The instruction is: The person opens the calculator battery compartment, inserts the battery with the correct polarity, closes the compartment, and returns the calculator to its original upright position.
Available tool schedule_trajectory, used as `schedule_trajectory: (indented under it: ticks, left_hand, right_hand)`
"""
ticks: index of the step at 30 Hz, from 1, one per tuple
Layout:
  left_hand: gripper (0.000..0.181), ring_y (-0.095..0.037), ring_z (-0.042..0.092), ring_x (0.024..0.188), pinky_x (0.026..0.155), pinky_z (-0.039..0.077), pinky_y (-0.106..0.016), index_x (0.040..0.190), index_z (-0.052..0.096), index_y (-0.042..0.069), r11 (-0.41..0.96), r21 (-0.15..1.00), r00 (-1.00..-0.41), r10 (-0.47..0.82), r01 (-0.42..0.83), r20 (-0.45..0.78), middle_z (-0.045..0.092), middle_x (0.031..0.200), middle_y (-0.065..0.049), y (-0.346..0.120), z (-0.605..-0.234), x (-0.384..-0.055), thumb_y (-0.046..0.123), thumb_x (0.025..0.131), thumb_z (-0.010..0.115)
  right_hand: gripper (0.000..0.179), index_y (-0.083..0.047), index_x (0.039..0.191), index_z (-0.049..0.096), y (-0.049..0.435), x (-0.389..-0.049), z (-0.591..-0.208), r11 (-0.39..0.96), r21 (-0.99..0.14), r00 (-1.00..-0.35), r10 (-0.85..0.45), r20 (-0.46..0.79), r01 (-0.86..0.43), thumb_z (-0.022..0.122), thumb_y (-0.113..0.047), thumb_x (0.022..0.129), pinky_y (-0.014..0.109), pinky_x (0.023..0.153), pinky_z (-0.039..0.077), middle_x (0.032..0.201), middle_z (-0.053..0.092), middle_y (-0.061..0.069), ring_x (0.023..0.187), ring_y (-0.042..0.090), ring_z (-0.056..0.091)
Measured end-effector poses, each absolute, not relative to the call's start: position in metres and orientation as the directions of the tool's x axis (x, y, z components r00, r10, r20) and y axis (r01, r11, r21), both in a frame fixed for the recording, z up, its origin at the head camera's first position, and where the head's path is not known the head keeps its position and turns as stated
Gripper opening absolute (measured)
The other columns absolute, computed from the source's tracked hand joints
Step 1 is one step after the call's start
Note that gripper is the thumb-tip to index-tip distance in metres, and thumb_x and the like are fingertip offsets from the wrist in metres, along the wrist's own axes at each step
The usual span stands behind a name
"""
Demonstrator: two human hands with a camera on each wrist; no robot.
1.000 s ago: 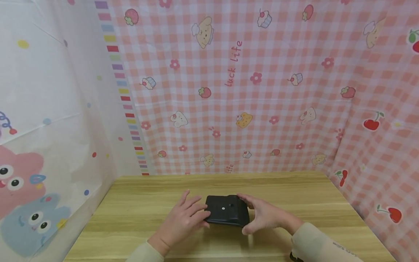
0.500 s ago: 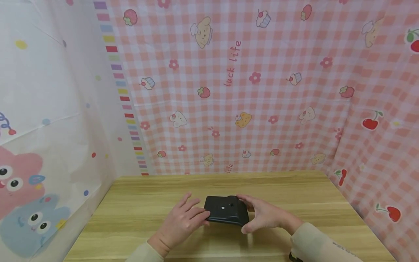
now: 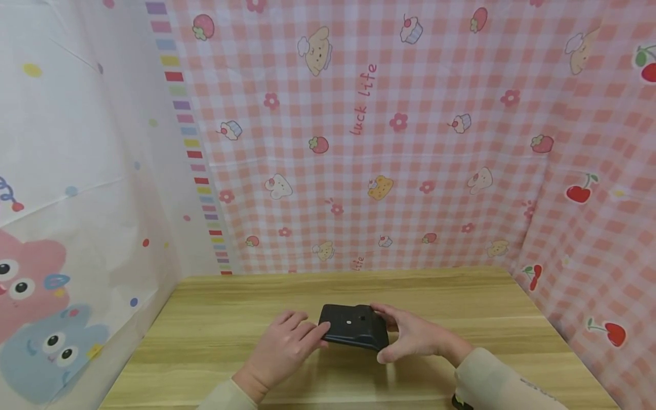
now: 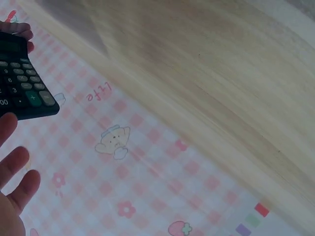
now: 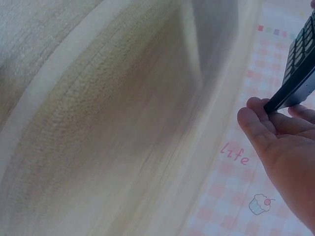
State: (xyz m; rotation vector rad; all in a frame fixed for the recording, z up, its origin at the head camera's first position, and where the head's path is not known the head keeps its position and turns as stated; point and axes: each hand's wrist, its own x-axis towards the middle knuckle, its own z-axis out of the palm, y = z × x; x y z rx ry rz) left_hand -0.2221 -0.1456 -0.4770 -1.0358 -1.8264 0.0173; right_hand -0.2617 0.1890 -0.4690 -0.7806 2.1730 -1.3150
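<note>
A black calculator (image 3: 348, 327) is held above the wooden table, its plain back toward the head camera. Its keys and part of its display show on the calculator (image 4: 22, 83) in the left wrist view. My left hand (image 3: 289, 344) pinches the left end, the index finger lying on the back. The right hand (image 3: 415, 336) grips the other end, with the thumb on the near corner and fingers at the far corner. In the right wrist view, fingers of the right hand (image 5: 280, 137) meet a corner of the calculator (image 5: 295, 73).
Below lies the wood-grain table (image 3: 230, 307). A pink checked cloth (image 3: 348, 171) hangs behind it and along the right, and a white printed cloth (image 3: 102, 199) on the left. A small dark object (image 3: 461, 402) sits by the right sleeve, mostly cut off.
The left hand's outer fingers, spread before, have drawn in, and its index finger has slid a little onto the calculator's back. The calculator's left end has risen slightly. The right hand stays nearly still.
</note>
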Motion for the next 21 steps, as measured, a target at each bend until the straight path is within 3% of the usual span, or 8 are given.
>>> schedule_trajectory:
  ticks: [4, 10, 17, 21]
  left_hand:
    - [0.05, -0.015, 0.076, 0.089, 0.082, 0.063, -0.034, 0.115, 0.081, 0.018, 0.64, -0.426, -0.202, 0.674, 0.639, 0.71, 0.08, 0.087, 0.009, -0.1456, -0.4789, -0.2203, 0.046, 0.116, 0.039]
    - [0.045, -0.015, 0.077, 0.088, 0.082, 0.063, -0.035, 0.114, 0.08, 0.017, 0.645, -0.406, -0.204, 0.66, 0.648, 0.723, 0.081, 0.089, 0.008, -0.1444, -0.4799, -0.2201, 0.043, 0.116, 0.043]
    - [0.048, -0.014, 0.077, 0.088, 0.081, 0.063, -0.035, 0.111, 0.08, 0.018, 0.676, -0.338, -0.25, 0.615, 0.654, 0.747, 0.081, 0.088, 0.009, -0.1431, -0.4804, -0.2192, 0.043, 0.117, 0.04]
    - [0.046, -0.015, 0.077, 0.089, 0.081, 0.063, -0.036, 0.111, 0.081, 0.019, 0.693, -0.275, -0.311, 0.593, 0.666, 0.743, 0.082, 0.089, 0.007, -0.143, -0.4818, -0.2179, 0.046, 0.115, 0.044]
  right_hand:
    - [0.112, 0.004, 0.167, 0.021, 0.1885, -0.2614, -0.4682, 0.378, -0.898, -0.721, -0.685, -0.106, -0.227, 0.085, -0.027, 0.081, 0.069, 0.121, 0.036, 0.167, 0.04, 0.028, 0.15, 0.049, 0.046]
    - [0.112, 0.005, 0.168, 0.02, 0.1893, -0.2615, -0.4675, 0.37, -0.903, -0.715, -0.69, -0.11, -0.218, 0.085, -0.029, 0.084, 0.066, 0.12, 0.038, 0.167, 0.04, 0.028, 0.149, 0.048, 0.049]
    - [0.109, 0.003, 0.169, 0.019, 0.1896, -0.2621, -0.4668, 0.322, -0.934, -0.703, -0.7, -0.127, -0.152, 0.085, -0.03, 0.089, 0.028, 0.108, 0.048, 0.17, 0.034, 0.029, 0.149, 0.043, 0.049]
    - [0.108, 0.004, 0.168, 0.019, 0.1903, -0.2617, -0.4655, 0.304, -0.944, -0.701, -0.702, -0.127, -0.133, 0.085, -0.031, 0.09, 0.023, 0.106, 0.048, 0.171, 0.032, 0.03, 0.151, 0.044, 0.048]
